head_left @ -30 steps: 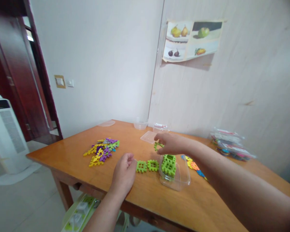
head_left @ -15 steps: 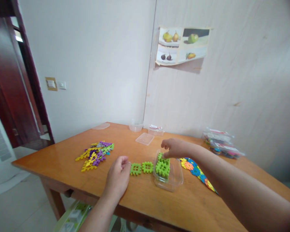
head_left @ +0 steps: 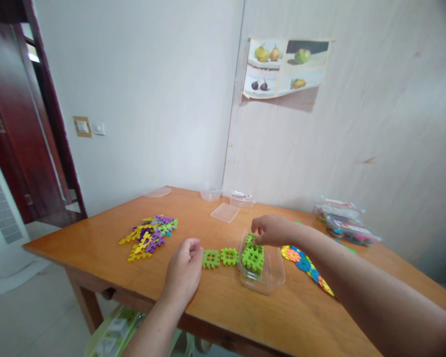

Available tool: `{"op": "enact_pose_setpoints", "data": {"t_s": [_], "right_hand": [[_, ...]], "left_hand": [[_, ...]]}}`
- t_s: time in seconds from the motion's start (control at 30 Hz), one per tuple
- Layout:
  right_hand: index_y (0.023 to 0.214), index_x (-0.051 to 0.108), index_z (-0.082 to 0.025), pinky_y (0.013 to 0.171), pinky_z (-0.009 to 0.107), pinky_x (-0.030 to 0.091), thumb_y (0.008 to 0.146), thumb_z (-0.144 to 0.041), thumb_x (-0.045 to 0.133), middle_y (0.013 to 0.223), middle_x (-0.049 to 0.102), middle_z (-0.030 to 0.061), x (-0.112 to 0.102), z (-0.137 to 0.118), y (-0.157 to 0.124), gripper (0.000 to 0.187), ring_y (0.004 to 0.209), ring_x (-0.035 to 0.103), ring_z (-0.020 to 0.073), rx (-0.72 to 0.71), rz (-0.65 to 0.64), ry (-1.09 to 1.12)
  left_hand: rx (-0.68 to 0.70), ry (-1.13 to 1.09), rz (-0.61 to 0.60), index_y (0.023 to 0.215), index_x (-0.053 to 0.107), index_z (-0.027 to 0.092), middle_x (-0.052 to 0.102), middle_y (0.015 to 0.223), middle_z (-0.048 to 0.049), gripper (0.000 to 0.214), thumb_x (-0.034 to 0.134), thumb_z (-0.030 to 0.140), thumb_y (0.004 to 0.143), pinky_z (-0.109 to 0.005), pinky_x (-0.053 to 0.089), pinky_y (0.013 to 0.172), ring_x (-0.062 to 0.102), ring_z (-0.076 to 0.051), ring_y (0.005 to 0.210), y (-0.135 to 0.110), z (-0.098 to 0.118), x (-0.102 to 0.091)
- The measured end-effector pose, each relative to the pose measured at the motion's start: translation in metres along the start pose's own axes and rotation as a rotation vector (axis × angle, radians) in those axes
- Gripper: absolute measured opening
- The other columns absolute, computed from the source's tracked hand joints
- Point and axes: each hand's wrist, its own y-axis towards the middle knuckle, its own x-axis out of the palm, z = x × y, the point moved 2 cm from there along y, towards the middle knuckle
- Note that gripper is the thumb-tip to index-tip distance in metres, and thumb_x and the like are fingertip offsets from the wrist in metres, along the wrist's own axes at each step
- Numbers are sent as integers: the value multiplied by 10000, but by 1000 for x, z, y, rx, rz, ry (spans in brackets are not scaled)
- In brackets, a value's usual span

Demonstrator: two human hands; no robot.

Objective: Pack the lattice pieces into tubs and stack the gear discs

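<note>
My left hand (head_left: pixel 184 265) rests on the table with its fingers curled in. Any object inside those fingers is hidden. Right beside it lies a green square building block (head_left: pixel 210 259) with notched edges and a window-like grid. A second green block (head_left: pixel 229 256) lies in line to the right of that one. Several more green blocks (head_left: pixel 252 259) are stacked in the left part of a clear plastic container (head_left: pixel 273 277). Over this container, my right hand (head_left: pixel 271 229) has its fingers bent down and closed on the far green block (head_left: pixel 250 240) there.
A heap of yellow, purple and green notched pieces (head_left: pixel 148 238) lies at the left. Colourful flower-shaped discs (head_left: pixel 303 264) form a strip by my right forearm. Farther back are a clear lid (head_left: pixel 225 212), clear tubs (head_left: pixel 211 194) and stacked filled boxes (head_left: pixel 351 230).
My right hand has come down slightly, its fingers closing in on the far green block in the container. My left hand stays in place; the view has shifted slightly.
</note>
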Motion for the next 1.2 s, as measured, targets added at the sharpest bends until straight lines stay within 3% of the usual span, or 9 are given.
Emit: {"op": "enact_pose_setpoints", "data": {"t_s": [0.13,0.27,0.5,0.63,0.77,0.93,1.07,1.2], "right_hand": [[1126,670,-227,755,282,466,783,-396,622,1102,717,55,-8,-21,-2,385,966,660,226,-104,69,65],[1144,678,-215,889,342,460,792,-458,611,1183,697,80,-6,-58,2,433,1075,629,263,-267,141,28],[1263,622,-237,910,453,460,734,-553,641,1186,690,138,16,-113,19,616,1124,608,347,-380,13,-104],[1166,658,-220,862,466,476,734,-479,629,1088,718,146,24,-125,25,504,1031,653,349,-382,-23,-159],[1165,655,-228,823,427,492,742,-436,604,1082,721,132,16,-119,21,474,1009,663,332,-372,30,-108],[1197,651,-241,837,328,487,759,-449,615,1164,705,81,-9,-82,3,486,1024,656,268,-287,135,70],[1194,655,-256,847,318,479,777,-456,622,1164,702,59,-18,-50,-19,463,1004,655,248,-194,106,117],[1182,667,-281,811,335,471,765,-463,636,1137,710,59,-11,-34,-39,455,994,655,266,-127,66,83]], "left_hand": [[8,10,23,1044,643,194,710,1095,-97,262,510,331,865,-381,484,935,652,-246,1054,0,2,-1],[15,4,44,1039,647,191,715,1080,-95,271,497,345,876,-390,480,943,654,-249,1043,0,3,-2],[2,-19,65,1042,654,192,718,1070,-88,276,484,330,873,-381,490,923,660,-245,1021,-2,7,-5],[-2,-11,49,1054,645,193,706,1099,-94,278,473,322,879,-374,475,933,639,-244,1056,-2,8,-5],[0,-12,49,1060,641,185,703,1092,-99,284,479,331,877,-374,471,935,636,-245,1053,-1,7,-4],[-16,-42,72,1048,643,181,717,1065,-91,282,502,339,862,-365,485,928,658,-239,1022,-3,6,-4],[-16,-29,79,1029,650,191,722,1052,-84,276,502,351,861,-365,491,923,663,-239,1013,-3,7,-3],[-4,-18,72,1039,646,195,716,1085,-88,272,507,347,862,-367,483,942,657,-240,1042,-2,6,-4]]}}
